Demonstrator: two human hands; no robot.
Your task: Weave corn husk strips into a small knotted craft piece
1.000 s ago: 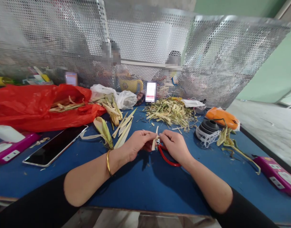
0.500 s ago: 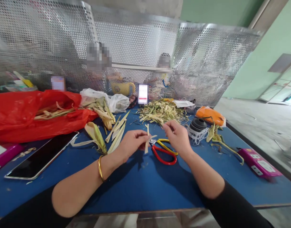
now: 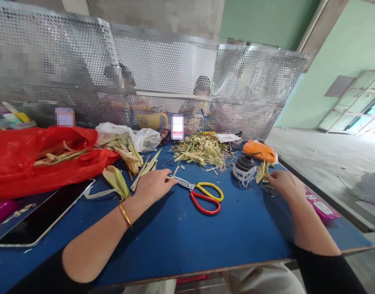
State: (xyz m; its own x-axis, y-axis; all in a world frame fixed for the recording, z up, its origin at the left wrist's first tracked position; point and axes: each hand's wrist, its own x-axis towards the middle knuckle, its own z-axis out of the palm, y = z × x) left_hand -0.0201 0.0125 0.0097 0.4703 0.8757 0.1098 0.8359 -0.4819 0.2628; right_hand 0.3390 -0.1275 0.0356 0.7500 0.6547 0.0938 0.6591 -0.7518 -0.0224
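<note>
My left hand [image 3: 155, 183], with a gold bangle at the wrist, is closed near the scissor tips; small pale husk pieces show at its fingertips. Scissors [image 3: 206, 197] with one yellow and one red handle lie on the blue table, blades pointing toward that hand. At the right, my right hand [image 3: 282, 182] pinches at a bundle of dried husk [image 3: 261, 170]. Beside that bundle stands a black spool [image 3: 246, 163] with white string. Pale husk strips [image 3: 147, 169] lie just behind my left hand.
Behind the scissors is a shredded husk pile [image 3: 202, 149]. On the left are a red bag [image 3: 52, 163], a phone [image 3: 49, 212] and a husk [image 3: 117, 179]. An orange packet [image 3: 261, 151] and pink box [image 3: 322, 206] sit right. People show behind the perforated screen [image 3: 169, 57].
My right hand has moved right, from beside the scissors to the husk bundle. The upright pale strip is no longer between my left fingers, and the scissor blades are more exposed. The view has shifted.
</note>
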